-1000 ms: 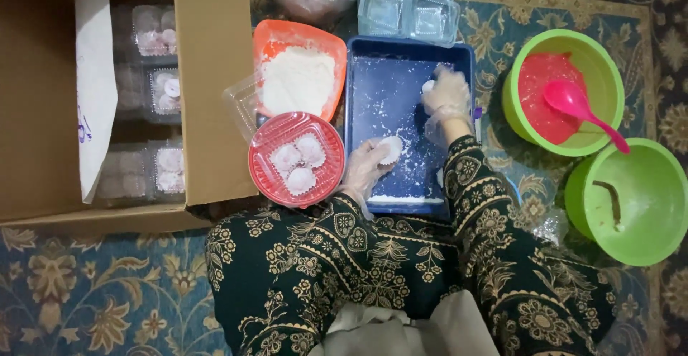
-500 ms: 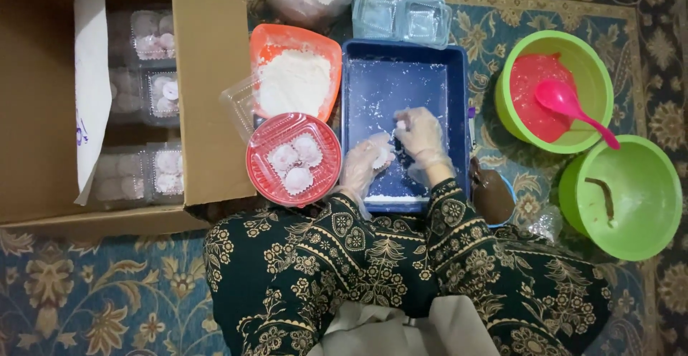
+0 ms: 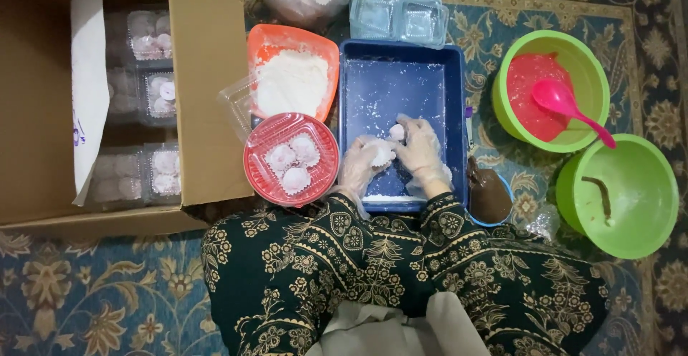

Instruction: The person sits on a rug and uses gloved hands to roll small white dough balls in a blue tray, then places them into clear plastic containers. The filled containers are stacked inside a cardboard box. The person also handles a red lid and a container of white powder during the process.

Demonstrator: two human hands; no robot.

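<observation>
Both gloved hands work over the floured blue tray (image 3: 437, 112). Left hand (image 3: 362, 164) cups one white dough ball (image 3: 382, 157); right hand (image 3: 419, 148) pinches another ball (image 3: 396, 132). Recommend light pressure, rolling fully through flour.

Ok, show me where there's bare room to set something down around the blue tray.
Inside the blue tray, the floured far half is bare, beyond the left hand and right hand. A carpet strip lies open between the tray and the bowl of red paste. Left is crowded: the flour tray and red-lidded tub sit right beside it.
</observation>
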